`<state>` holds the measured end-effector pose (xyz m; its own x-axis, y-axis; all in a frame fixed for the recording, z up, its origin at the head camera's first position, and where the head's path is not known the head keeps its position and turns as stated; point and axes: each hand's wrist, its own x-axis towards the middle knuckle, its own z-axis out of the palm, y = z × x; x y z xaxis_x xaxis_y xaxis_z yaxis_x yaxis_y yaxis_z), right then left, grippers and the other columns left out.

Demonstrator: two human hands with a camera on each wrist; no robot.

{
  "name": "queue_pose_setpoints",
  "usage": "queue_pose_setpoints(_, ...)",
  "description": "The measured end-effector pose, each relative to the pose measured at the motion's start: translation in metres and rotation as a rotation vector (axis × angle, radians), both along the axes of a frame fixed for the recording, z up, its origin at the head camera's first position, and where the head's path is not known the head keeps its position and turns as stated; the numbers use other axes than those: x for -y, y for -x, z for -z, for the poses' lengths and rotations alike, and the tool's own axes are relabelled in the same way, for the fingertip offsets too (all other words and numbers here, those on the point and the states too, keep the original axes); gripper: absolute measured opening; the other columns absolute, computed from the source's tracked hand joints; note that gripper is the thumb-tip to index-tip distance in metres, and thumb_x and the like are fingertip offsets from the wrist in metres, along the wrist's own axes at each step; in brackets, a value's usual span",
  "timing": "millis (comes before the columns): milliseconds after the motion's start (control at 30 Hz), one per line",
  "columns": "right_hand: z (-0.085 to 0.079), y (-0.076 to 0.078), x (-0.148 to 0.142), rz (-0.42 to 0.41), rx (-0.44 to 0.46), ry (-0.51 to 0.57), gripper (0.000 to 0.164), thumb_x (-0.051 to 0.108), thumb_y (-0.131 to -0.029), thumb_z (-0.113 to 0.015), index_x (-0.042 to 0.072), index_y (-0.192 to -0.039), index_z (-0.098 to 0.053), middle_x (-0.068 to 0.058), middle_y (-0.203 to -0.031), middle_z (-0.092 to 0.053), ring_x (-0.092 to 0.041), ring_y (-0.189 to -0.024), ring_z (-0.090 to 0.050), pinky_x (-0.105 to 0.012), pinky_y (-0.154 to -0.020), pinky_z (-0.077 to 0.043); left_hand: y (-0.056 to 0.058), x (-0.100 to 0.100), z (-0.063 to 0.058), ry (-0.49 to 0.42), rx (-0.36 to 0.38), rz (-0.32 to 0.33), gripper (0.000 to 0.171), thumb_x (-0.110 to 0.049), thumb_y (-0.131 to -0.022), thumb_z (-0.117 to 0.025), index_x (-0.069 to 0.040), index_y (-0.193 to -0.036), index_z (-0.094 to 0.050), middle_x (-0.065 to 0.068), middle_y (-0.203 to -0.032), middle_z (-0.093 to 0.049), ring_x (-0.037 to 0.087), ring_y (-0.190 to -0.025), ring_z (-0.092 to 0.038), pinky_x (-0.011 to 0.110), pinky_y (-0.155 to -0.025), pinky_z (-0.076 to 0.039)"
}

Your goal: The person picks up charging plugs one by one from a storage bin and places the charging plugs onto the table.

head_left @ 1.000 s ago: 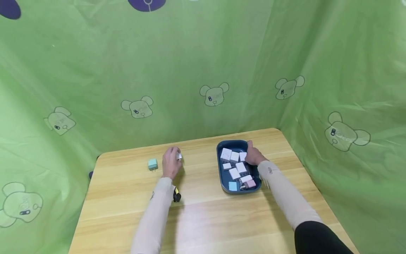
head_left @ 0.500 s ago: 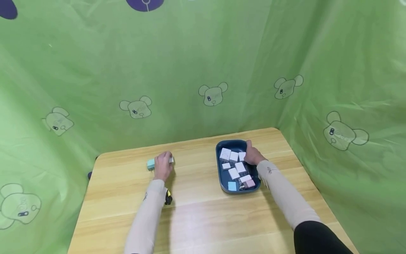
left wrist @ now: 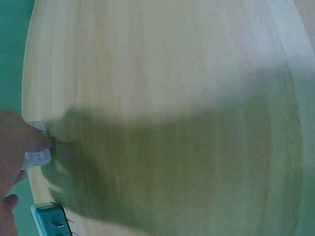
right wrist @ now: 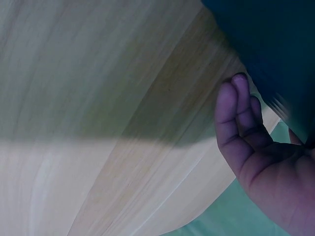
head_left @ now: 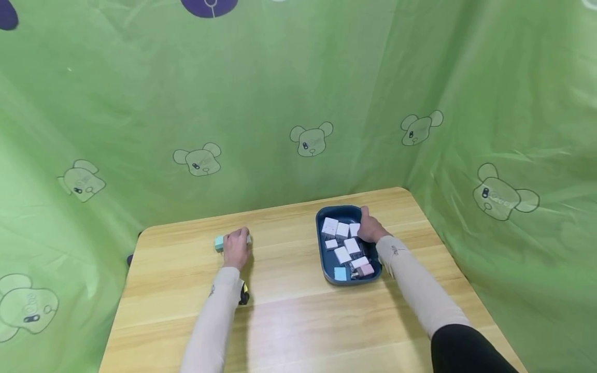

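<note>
My left hand [head_left: 237,248] is over the table's left half, thumb and fingers pinching a white charger [left wrist: 38,156] with small print on it. Right beside that hand stands a teal charger [head_left: 218,244], partly covered by it in the head view; the left wrist view shows the ports and prongs of the teal charger [left wrist: 51,220]. My right hand [head_left: 371,227] grips the right rim of a dark blue bin [head_left: 321,248], thumb at the inside and fingers along the outer wall [right wrist: 275,44]. Inside lie several white chargers [head_left: 342,255], a light blue one [head_left: 340,273] and a pink one [head_left: 367,269].
The wooden table [head_left: 289,321] ends at a green curtain [head_left: 261,176] behind and on both sides. A black and yellow device [head_left: 244,293] sits at the left wrist. Bare wood lies between the left hand and the bin.
My left hand has moved left with the white charger and come up beside the teal one. The right hand and the bin have stayed in place.
</note>
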<state>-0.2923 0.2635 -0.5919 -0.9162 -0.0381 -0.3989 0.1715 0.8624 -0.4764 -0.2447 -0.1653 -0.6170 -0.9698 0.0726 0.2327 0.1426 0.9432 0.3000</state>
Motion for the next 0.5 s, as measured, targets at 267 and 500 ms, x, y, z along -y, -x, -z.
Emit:
queue_pose_setpoints(267, 0.0046, 0.0015, -0.0012, 0.005, -0.005, 0.000, 0.080, 0.003, -0.096, -0.048, -0.001, -0.155, 0.005, -0.040, -0.126, -0.056, -0.043, -0.107, -0.064, -0.056, -0.097, -0.053, -0.0008, -0.0014, -0.0017, 0.088, 0.040, -0.004, 0.037, 0.011, -0.076, -0.072, -0.006, -0.107, -0.061, 0.015, -0.114, -0.074, 0.037, -0.115, -0.065, 0.054, -0.106, -0.046)
queue_pose_setpoints(500, 0.0063, 0.0025, -0.0019, 0.010, -0.008, -0.008, 0.080, 0.003, -0.096, -0.048, -0.001, -0.156, 0.006, -0.040, -0.127, -0.056, -0.042, -0.106, -0.064, -0.056, -0.097, -0.053, -0.0020, -0.0041, -0.0088, 0.136, 0.085, 0.038, 0.044, 0.021, -0.074, -0.067, 0.006, -0.115, -0.062, 0.023, -0.120, -0.069, 0.039, -0.105, -0.069, 0.045, -0.093, -0.059)
